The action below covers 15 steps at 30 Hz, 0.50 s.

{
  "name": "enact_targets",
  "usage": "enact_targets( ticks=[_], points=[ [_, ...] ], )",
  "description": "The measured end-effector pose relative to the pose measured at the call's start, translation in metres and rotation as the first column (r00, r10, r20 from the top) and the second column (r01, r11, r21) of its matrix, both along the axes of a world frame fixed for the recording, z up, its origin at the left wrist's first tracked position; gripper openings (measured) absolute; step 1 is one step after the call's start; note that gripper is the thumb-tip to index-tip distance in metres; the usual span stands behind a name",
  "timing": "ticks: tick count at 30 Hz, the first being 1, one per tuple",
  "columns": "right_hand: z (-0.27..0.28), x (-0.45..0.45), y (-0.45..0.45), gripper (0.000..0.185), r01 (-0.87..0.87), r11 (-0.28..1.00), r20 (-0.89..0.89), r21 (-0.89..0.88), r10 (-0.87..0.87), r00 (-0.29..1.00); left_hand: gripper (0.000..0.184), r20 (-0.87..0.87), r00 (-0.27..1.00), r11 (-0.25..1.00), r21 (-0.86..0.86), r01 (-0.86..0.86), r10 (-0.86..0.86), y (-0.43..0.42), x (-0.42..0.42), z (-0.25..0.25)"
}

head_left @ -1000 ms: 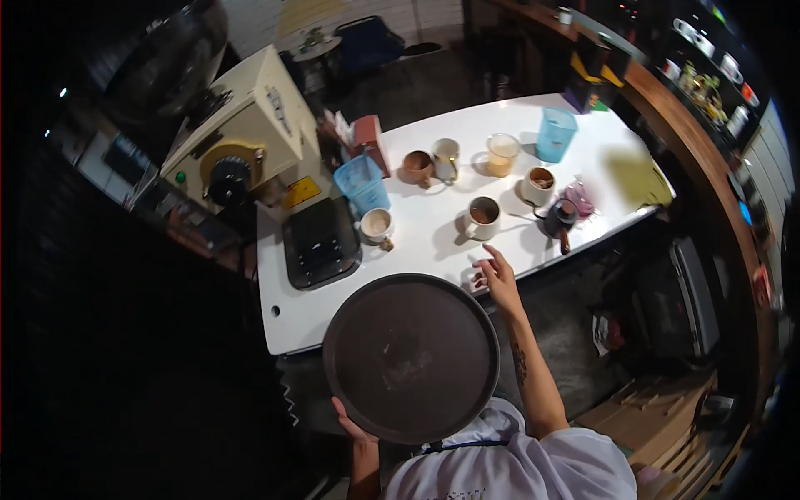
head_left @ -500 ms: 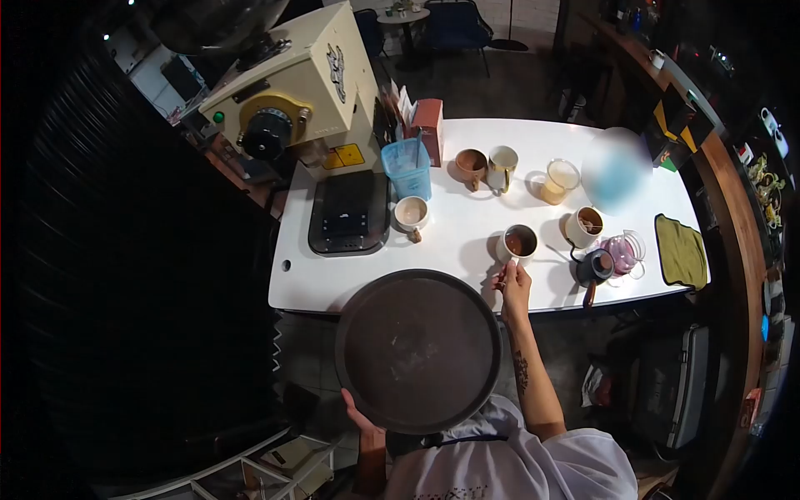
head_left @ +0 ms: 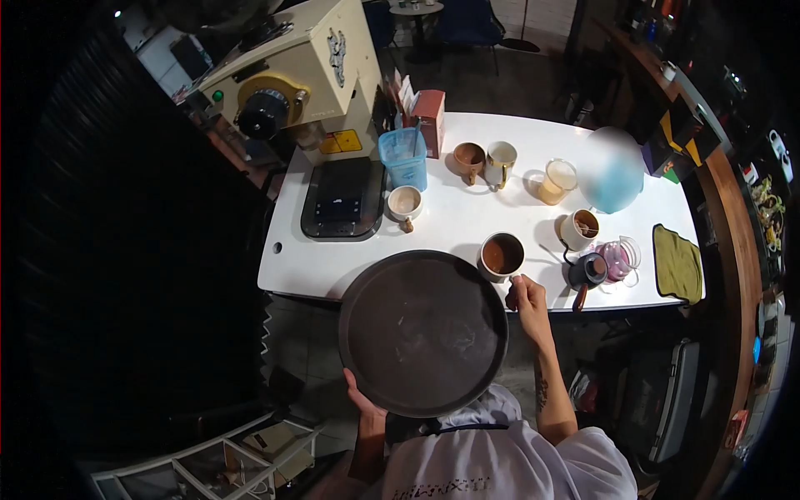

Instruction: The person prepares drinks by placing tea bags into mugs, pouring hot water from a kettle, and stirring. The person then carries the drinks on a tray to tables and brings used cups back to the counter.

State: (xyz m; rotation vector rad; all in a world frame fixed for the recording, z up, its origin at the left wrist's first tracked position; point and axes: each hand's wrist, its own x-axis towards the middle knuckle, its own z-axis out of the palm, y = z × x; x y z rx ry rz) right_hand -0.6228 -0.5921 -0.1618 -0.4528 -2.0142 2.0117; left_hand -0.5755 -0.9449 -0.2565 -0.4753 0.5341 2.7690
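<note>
Left hand (head_left: pixel 364 402) grips a round tray (head_left: pixel 423 333); curled right hand (head_left: pixel 528 298) holds a mug (head_left: pixel 502 255).

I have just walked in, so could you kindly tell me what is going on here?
A person's left hand holds up a round dark tray at its rim, while the right hand grips a mug of brown liquid close to the tray's far edge. Whether the mug is off the white table is hard to tell. Other cups, a small dark kettle and a green cloth are on it.
</note>
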Motion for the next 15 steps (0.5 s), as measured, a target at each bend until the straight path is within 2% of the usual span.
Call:
enact_targets(
  ticks=[5, 8, 10, 14, 15],
  points=[
    [0.019, 0.011, -0.025, 0.039, -0.193, 0.981, 0.052, 0.026, 0.192, 0.98, 0.072, -0.003, 0.999, 0.999, -0.028, -0.038, 0.038, 0.006, 0.001, 0.004],
    [0.025, 0.013, -0.048, 0.043, -0.265, 0.964, 0.102, 0.02, 0.262, 0.96, 0.073, -0.052, 0.998, 0.997, 0.071, -0.027, 0.03, 0.004, 0.004, 0.006],
    [0.031, 0.014, -0.063, 0.043, -0.346, 0.933, 0.075, 0.098, 0.339, 0.938, 0.074, -0.071, 0.997, 0.997, 0.065, -0.032, 0.037, 0.0, 0.005, 0.007],
    [0.033, 0.014, -0.08, 0.043, -0.424, 0.903, 0.077, 0.065, 0.419, 0.905, 0.075, -0.035, 0.997, 0.997, 0.047, -0.061, 0.063, -0.01, 0.01, 0.013],
    [0.032, 0.014, -0.082, 0.044, -0.434, 0.9, 0.078, 0.039, 0.43, 0.899, 0.075, 0.0, 0.996, 0.996, -0.01, -0.086, 0.086, -0.011, 0.011, 0.017]
  ],
)
